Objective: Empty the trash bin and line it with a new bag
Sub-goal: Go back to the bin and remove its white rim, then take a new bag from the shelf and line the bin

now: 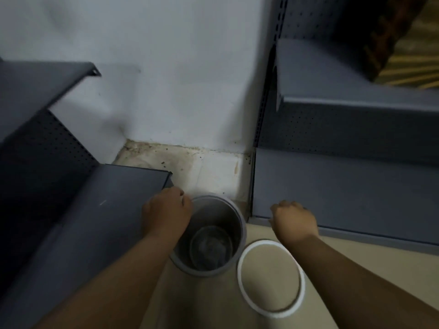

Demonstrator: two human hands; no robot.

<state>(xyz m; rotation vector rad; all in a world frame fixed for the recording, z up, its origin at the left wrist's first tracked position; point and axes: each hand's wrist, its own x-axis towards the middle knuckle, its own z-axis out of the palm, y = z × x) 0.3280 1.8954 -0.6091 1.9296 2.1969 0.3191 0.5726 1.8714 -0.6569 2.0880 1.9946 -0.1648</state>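
A round grey trash bin (pixel 234 217) stands on the floor between two shelf units, with no bag in it and its bare bottom showing. My left hand (pixel 166 213) is at the bin's left rim, fingers curled over the edge. To the right of the bin lies a white ring (pixel 241 276) flat on the floor. My right hand (pixel 294 220) hovers above and right of the bin, near the right shelf's edge, fingers curled in with nothing visible in them.
Grey metal shelves (pixel 107 210) close in on the left and another grey shelf unit (pixel 344 186) on the right. A white wall (pixel 178 91) and a dirty floor corner (pixel 190 167) lie behind the bin. Beige floor (pixel 202 305) stretches toward me.
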